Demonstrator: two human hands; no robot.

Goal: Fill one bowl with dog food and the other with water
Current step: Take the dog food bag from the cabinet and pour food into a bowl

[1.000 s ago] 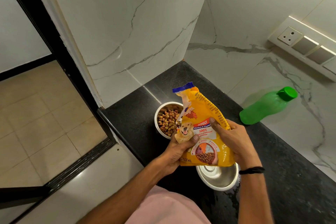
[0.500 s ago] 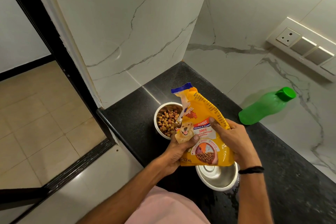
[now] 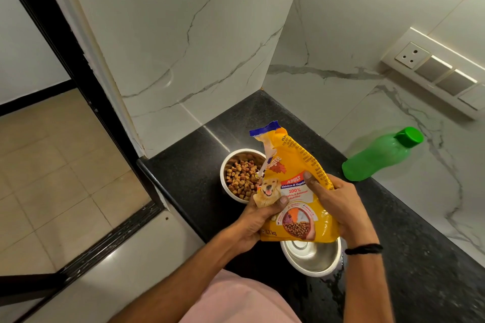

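Observation:
A yellow dog food bag (image 3: 291,165) with a blue top edge is held upright over the black counter (image 3: 189,173). My left hand (image 3: 256,220) grips its lower left corner, thumb across the dog picture. My right hand (image 3: 338,202) grips its right side. Behind the bag's left edge stands a steel bowl (image 3: 231,162) holding brown kibble. A second steel bowl (image 3: 312,259), with nothing in it, sits partly hidden under the bag's bottom. A green bottle (image 3: 380,155) with a green cap stands at the right by the wall.
Marble walls enclose the counter's far corner. A socket and switch panel (image 3: 435,71) is on the right wall. The counter's left edge drops to a tiled floor (image 3: 52,170) beside a black door frame (image 3: 68,42).
The bag has stayed almost still in both hands, with only a slight shift in the view.

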